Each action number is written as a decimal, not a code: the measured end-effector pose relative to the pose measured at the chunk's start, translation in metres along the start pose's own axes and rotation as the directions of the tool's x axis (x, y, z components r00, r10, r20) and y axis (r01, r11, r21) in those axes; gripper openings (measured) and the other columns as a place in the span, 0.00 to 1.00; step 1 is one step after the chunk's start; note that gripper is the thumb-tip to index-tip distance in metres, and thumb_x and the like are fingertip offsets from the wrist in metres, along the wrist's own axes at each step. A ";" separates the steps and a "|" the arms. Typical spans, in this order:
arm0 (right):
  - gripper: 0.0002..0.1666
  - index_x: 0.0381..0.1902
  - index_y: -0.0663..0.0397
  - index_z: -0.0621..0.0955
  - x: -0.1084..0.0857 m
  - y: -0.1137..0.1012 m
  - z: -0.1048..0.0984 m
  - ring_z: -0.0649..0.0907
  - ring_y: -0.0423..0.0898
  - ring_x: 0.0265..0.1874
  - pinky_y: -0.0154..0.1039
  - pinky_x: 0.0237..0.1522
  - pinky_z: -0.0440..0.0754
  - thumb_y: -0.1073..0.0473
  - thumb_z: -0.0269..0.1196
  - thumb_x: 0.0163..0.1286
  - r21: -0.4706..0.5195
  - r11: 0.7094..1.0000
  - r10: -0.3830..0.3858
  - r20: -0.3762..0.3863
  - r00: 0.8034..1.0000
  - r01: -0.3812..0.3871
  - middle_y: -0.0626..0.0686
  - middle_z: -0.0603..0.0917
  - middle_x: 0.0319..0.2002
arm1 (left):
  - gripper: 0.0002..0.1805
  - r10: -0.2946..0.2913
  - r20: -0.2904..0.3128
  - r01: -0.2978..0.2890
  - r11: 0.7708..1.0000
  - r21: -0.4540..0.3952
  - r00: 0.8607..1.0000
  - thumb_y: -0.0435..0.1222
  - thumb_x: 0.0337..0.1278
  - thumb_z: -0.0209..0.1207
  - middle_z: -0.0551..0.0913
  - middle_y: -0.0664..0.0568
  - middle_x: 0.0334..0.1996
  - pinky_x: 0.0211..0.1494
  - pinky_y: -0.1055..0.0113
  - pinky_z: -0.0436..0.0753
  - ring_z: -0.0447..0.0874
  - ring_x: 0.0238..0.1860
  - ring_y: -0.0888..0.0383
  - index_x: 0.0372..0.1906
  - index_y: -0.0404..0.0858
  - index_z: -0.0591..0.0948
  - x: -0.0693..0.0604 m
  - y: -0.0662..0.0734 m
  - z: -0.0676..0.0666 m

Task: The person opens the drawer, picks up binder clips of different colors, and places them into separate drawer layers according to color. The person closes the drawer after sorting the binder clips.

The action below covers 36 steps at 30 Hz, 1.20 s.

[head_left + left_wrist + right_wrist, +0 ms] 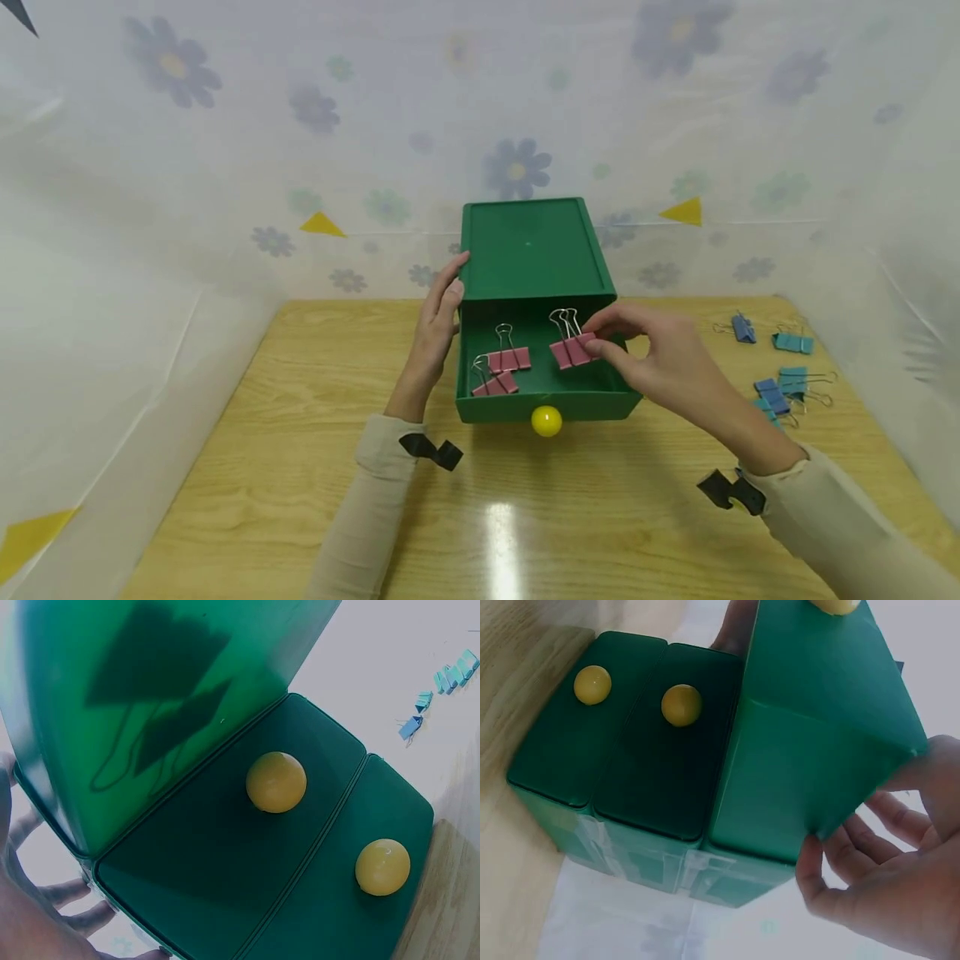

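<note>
A green drawer box (532,250) with yellow knobs stands on the table, its top drawer (495,408) pulled out. Two pink binder clips, a rear one (510,360) and a front one (495,385), lie in the drawer's left part. My right hand (667,358) reaches over the drawer's right wall and pinches another pink binder clip (572,352) between thumb and fingers, inside the drawer. That clip is hidden in the right wrist view. My left hand (435,329) rests against the box's left side, fingers extended; some fingers (90,919) show beside the box in the left wrist view.
At the table's right lie several blue and teal binder clips, among them a blue one (744,327) and a teal one (792,342). Two closed lower drawers with yellow knobs (276,782) sit beneath the pulled-out one. A flowered curtain (375,125) hangs behind the table.
</note>
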State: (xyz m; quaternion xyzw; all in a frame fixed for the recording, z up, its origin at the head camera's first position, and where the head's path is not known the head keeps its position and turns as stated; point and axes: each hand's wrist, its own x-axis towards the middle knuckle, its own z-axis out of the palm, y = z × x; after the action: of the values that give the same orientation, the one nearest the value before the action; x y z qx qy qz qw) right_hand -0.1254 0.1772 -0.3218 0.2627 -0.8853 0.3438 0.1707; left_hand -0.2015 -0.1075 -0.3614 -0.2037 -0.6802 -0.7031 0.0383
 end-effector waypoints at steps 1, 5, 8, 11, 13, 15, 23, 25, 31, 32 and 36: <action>0.10 0.44 0.44 0.86 0.002 -0.001 0.001 0.85 0.37 0.38 0.39 0.39 0.81 0.64 0.71 0.69 -0.018 1.000 -0.001 0.011 1.000 0.001 0.39 0.86 0.40 | 0.29 0.000 0.000 0.000 1.000 0.000 1.000 0.39 0.81 0.40 0.54 0.47 0.81 0.65 0.28 0.67 0.61 0.75 0.40 0.81 0.41 0.60 0.000 0.000 0.000; 0.08 0.43 0.47 0.86 0.010 -0.002 0.006 0.85 0.39 0.38 0.45 0.39 0.82 0.64 0.71 0.68 -0.049 0.999 0.001 0.068 0.998 0.002 0.42 0.87 0.38 | 0.30 -0.003 0.001 0.003 1.000 -0.003 1.000 0.39 0.80 0.40 0.54 0.47 0.81 0.65 0.28 0.67 0.60 0.75 0.41 0.81 0.40 0.59 0.000 0.000 0.000; 0.07 0.42 0.49 0.86 0.015 -0.003 0.007 0.84 0.40 0.37 0.47 0.41 0.83 0.63 0.71 0.69 -0.058 0.998 0.015 0.105 0.994 -0.009 0.44 0.87 0.37 | 0.30 -0.006 -0.004 0.006 1.000 -0.005 1.000 0.39 0.81 0.40 0.53 0.47 0.81 0.65 0.29 0.67 0.60 0.75 0.41 0.82 0.41 0.59 0.003 -0.009 -0.002; 0.06 0.43 0.50 0.86 0.019 -0.002 0.009 0.84 0.41 0.37 0.48 0.42 0.83 0.63 0.70 0.70 -0.058 0.998 0.038 0.144 0.989 -0.030 0.45 0.87 0.38 | 0.29 -0.002 -0.008 0.002 1.000 -0.005 1.000 0.39 0.81 0.40 0.53 0.49 0.81 0.65 0.29 0.68 0.60 0.75 0.42 0.82 0.43 0.59 0.008 -0.022 -0.005; 0.06 0.44 0.50 0.86 0.019 -0.001 0.011 0.84 0.42 0.37 0.47 0.42 0.82 0.63 0.69 0.70 -0.063 0.997 0.050 0.165 0.985 -0.040 0.46 0.87 0.38 | 0.29 0.002 -0.007 -0.002 1.000 -0.002 1.000 0.40 0.81 0.40 0.54 0.51 0.81 0.64 0.29 0.68 0.61 0.75 0.43 0.82 0.46 0.60 0.010 -0.030 -0.006; 0.07 0.44 0.51 0.86 0.020 0.001 0.013 0.84 0.42 0.38 0.46 0.42 0.82 0.63 0.70 0.70 -0.065 0.997 0.057 0.176 0.983 -0.046 0.46 0.87 0.38 | 0.29 0.007 -0.005 -0.007 1.000 0.003 1.000 0.42 0.82 0.40 0.54 0.53 0.81 0.64 0.29 0.68 0.61 0.75 0.45 0.82 0.49 0.61 0.011 -0.034 -0.007; 0.08 0.45 0.51 0.85 0.020 0.001 0.018 0.84 0.42 0.35 0.45 0.37 0.81 0.61 0.70 0.69 -0.102 0.994 0.062 0.185 0.981 -0.044 0.46 0.87 0.36 | 0.28 0.017 -0.019 -0.017 1.000 0.018 1.000 0.50 0.80 0.43 0.58 0.60 0.79 0.64 0.29 0.69 0.63 0.74 0.49 0.79 0.57 0.64 0.010 -0.035 -0.007; 0.08 0.45 0.51 0.85 0.021 0.001 0.018 0.83 0.41 0.34 0.45 0.37 0.81 0.61 0.70 0.69 -0.102 0.994 0.067 0.191 0.979 -0.048 0.46 0.87 0.36 | 0.28 0.016 -0.020 -0.016 1.000 0.020 1.000 0.50 0.79 0.43 0.58 0.60 0.79 0.64 0.29 0.68 0.62 0.75 0.50 0.79 0.57 0.64 0.010 -0.035 -0.008; 0.08 0.44 0.52 0.85 0.021 0.000 0.017 0.83 0.42 0.33 0.44 0.36 0.81 0.63 0.71 0.68 -0.098 0.994 0.066 0.200 0.978 -0.048 0.46 0.86 0.35 | 0.28 0.020 -0.020 -0.020 1.000 0.019 1.000 0.48 0.81 0.42 0.58 0.58 0.79 0.63 0.28 0.68 0.62 0.75 0.48 0.80 0.56 0.64 0.010 -0.036 -0.008; 0.08 0.44 0.52 0.85 0.021 0.001 0.017 0.83 0.42 0.33 0.44 0.36 0.81 0.63 0.72 0.67 -0.095 0.994 0.066 0.200 0.978 -0.048 0.46 0.86 0.35 | 0.28 0.020 -0.020 -0.019 1.000 0.019 1.000 0.47 0.81 0.42 0.57 0.57 0.79 0.63 0.28 0.68 0.62 0.75 0.47 0.80 0.54 0.63 0.010 -0.035 -0.008; 0.09 0.44 0.52 0.85 0.020 0.001 0.016 0.83 0.43 0.34 0.47 0.38 0.82 0.64 0.71 0.67 -0.070 0.996 0.067 0.190 0.980 -0.054 0.46 0.85 0.35 | 0.28 0.002 -0.017 -0.002 1.000 0.022 1.000 0.44 0.81 0.41 0.55 0.54 0.80 0.64 0.27 0.66 0.59 0.76 0.45 0.81 0.51 0.62 0.010 -0.033 -0.007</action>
State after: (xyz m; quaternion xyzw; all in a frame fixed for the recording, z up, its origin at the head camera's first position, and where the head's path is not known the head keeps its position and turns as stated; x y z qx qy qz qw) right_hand -0.1437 0.1597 -0.3242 0.2618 -0.9158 0.2931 0.0825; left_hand -0.2234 -0.1095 -0.3893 -0.1978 -0.6873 -0.6973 0.0471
